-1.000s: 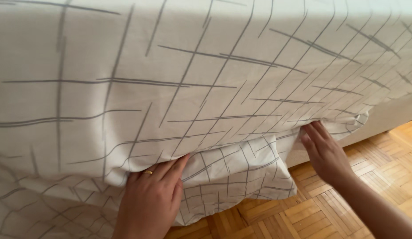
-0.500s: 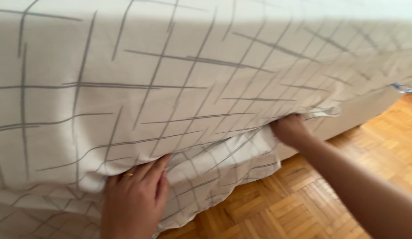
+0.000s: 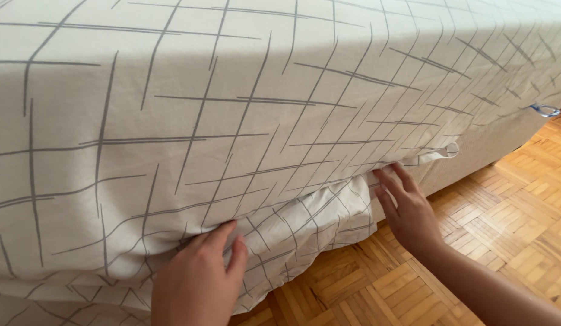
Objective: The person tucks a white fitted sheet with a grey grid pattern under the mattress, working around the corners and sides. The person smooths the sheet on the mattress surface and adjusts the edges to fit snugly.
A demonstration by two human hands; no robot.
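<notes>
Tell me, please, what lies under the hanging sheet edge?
Under the sheet edge shows a pale bed base and parquet floor. Both hands' fingertips, left and right, vanish beneath; the mattress is covered.

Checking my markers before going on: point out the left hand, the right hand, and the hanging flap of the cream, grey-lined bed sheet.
left hand (image 3: 199, 284), head view, back of the hand.
right hand (image 3: 410, 211), head view, back of the hand.
hanging flap of cream grey-lined bed sheet (image 3: 310, 229), head view, middle of the loose fold.

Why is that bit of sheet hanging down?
A flap of the patterned sheet droops loose below the bed edge toward the wooden floor, crumpled, not tucked. The left hand and right hand press at it.
</notes>
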